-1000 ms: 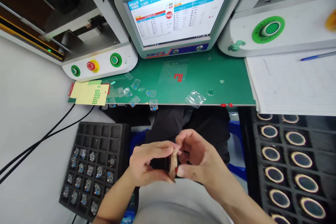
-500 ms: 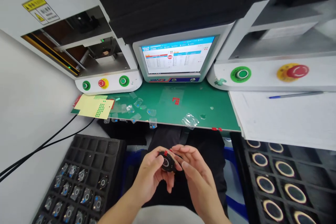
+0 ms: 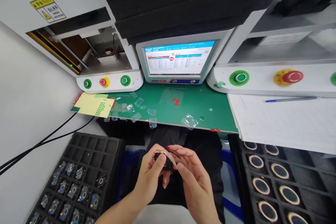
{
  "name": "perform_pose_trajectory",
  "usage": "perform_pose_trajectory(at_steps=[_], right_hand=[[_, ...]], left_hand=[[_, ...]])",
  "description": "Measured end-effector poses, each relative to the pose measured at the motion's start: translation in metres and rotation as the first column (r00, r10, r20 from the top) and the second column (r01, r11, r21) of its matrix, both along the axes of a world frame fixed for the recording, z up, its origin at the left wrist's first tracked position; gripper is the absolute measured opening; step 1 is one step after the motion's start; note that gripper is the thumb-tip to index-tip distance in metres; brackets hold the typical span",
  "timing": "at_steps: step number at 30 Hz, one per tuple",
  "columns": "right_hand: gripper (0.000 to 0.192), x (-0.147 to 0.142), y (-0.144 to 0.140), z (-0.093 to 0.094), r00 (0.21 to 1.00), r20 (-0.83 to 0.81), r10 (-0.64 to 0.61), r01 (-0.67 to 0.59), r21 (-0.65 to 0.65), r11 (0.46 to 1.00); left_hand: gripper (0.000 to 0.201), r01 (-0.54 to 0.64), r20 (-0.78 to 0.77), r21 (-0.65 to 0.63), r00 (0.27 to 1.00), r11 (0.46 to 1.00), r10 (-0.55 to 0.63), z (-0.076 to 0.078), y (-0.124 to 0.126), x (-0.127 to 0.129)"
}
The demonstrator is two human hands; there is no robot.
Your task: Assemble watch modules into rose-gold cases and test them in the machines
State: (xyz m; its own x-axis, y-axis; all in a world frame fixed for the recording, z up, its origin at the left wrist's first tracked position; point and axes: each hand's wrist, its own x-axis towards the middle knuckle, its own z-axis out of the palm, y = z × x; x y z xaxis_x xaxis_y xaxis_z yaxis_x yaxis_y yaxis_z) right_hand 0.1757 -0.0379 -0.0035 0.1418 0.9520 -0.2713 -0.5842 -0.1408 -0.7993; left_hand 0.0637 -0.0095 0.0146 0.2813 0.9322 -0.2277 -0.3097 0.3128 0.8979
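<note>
Left hand [image 3: 151, 176]: pinching small black round part [image 3: 164, 159], flat face up toward me. Right hand [image 3: 193, 175]: fingertips [image 3: 175, 152] pinching its far right edge, both touching.

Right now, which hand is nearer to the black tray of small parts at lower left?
Left. The left hand holds the round black part nearer the black tray; the right hand is farther away.

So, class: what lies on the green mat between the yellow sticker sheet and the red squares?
Head view: several small clear film scraps lie scattered there.
</note>
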Motion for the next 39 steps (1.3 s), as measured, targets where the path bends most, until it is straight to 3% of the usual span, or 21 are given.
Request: perform_pose_trajectory(at_steps=[6,9,12,18,22,25,29,33,39], right_hand=[[0.021,-0.009,-0.001,0.016,0.998,-0.044,0.039,-0.036,0.072,0.997],[0.02,-0.01,-0.001,0.025,0.997,-0.05,0.053,-0.048,0.102,0.994],[0.017,-0.01,0.0,0.03,0.998,-0.057,0.034,-0.027,0.115,0.993],[0.02,-0.005,0.0,0.029,0.986,-0.137,0.093,-0.074,0.141,0.987],[0.021,-0.001,-0.001,0.03,0.975,-0.175,0.135,-0.11,0.144,0.983],[0.02,-0.001,0.0,0.032,0.98,-0.178,0.091,-0.071,0.113,0.991],[0.022,-0.007,0.001,0.033,0.988,-0.142,-0.058,0.063,0.031,0.998],[0.025,-0.012,0.002,0.033,0.981,-0.138,-0.137,0.132,-0.047,0.99],[0.025,-0.016,0.004,0.036,0.966,-0.164,-0.198,0.19,-0.066,0.98]], left_hand=[[0.032,-0.034,-0.173,0.173,0.983,0.984,0.065,0.009,-0.01,0.004],[0.026,0.044,-0.259,0.318,0.965,0.947,0.043,0.013,-0.013,0.004],[0.023,0.106,-0.287,0.372,0.958,0.922,0.005,0.014,-0.014,0.002],[0.02,0.207,-0.371,0.547,0.929,0.811,0.012,0.019,-0.01,0.001],[0.021,0.27,-0.44,0.598,0.897,0.755,0.028,0.025,-0.007,0.002],[0.022,0.309,-0.49,0.613,0.871,0.727,0.043,0.024,-0.006,0.005],[0.022,0.33,-0.533,0.664,0.838,0.671,0.116,0.022,-0.006,0.01],[0.021,0.403,-0.617,0.614,0.781,0.678,0.095,0.024,-0.004,0.012],[0.021,0.398,-0.617,0.645,0.775,0.653,0.136,0.022,-0.003,0.015]])
